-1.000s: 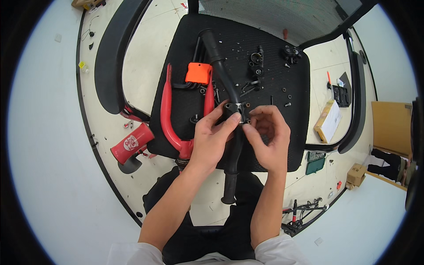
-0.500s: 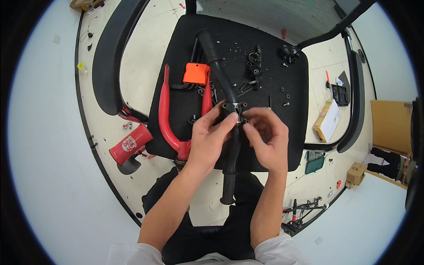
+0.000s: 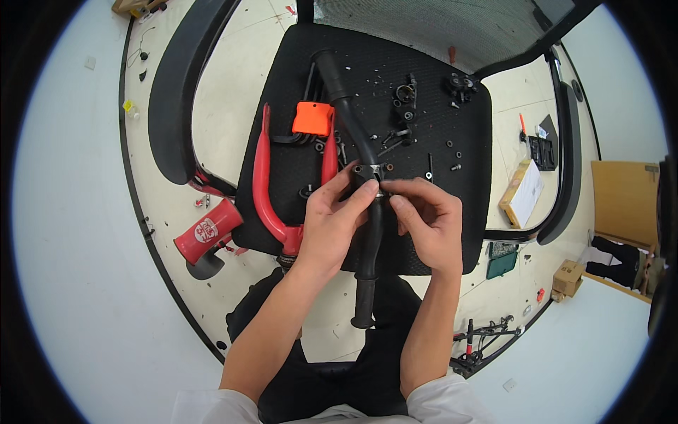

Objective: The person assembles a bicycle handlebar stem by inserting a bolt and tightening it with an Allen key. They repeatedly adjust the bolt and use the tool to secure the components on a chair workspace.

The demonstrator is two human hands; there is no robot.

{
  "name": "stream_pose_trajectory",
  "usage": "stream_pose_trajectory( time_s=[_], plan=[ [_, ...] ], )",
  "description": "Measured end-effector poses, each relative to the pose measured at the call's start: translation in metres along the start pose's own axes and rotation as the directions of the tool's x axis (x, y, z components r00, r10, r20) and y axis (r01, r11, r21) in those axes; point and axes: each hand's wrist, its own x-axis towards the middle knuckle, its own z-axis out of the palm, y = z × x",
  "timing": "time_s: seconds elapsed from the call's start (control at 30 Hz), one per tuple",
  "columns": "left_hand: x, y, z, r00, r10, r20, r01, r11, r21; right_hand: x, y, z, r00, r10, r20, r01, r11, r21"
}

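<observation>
A black bicycle handlebar [image 3: 359, 134] with rubber grips lies lengthwise over the chair seat, its near grip [image 3: 364, 304] hanging past the front edge. Around the bar's middle sits a black stem clamp [image 3: 365, 172] with bolt holes. My left hand [image 3: 330, 230] is closed on this clamp, thumb on top. At the clamp's right side, my right hand [image 3: 434, 222] has its index finger and thumb bent together; whatever they pinch is hidden. Left of the bar lies a red bicycle fork [image 3: 263, 173], with an orange hex key holder [image 3: 313, 118] between its legs.
The black chair seat [image 3: 431, 247] carries scattered bolts, washers and black bike parts [image 3: 406, 106]. Armrests [image 3: 173, 92] rise at both sides. On the floor are a red tube-shaped part [image 3: 208, 231], a flat box [image 3: 522, 194], a green case [image 3: 501, 261] and a bike frame [image 3: 487, 339].
My right index finger has straightened and moved slightly left over the clamp. The left hand still grips the clamp, and the handlebar has barely moved.
</observation>
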Motion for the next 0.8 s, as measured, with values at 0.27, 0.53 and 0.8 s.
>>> stream_pose_trajectory(
  time_s=[0.27, 0.53, 0.8],
  plan=[
    [0.001, -0.001, -0.001, 1.0, -0.01, 0.011, 0.01, 1.0, -0.016, 0.001, 0.009, 0.004, 0.999, -0.001, -0.049, 0.0, 0.999, -0.034],
    [0.0, 0.001, -0.001, 1.0, 0.003, 0.011, -0.002, 1.0, -0.03, 0.001, 0.007, 0.011, 0.994, -0.065, -0.087, 0.061, 0.997, -0.049],
    [-0.001, 0.001, 0.001, 1.0, -0.005, 0.024, 0.006, 1.0, -0.012, 0.002, 0.015, 0.003, 1.0, 0.016, -0.025, -0.014, 0.998, 0.064]
  ],
)
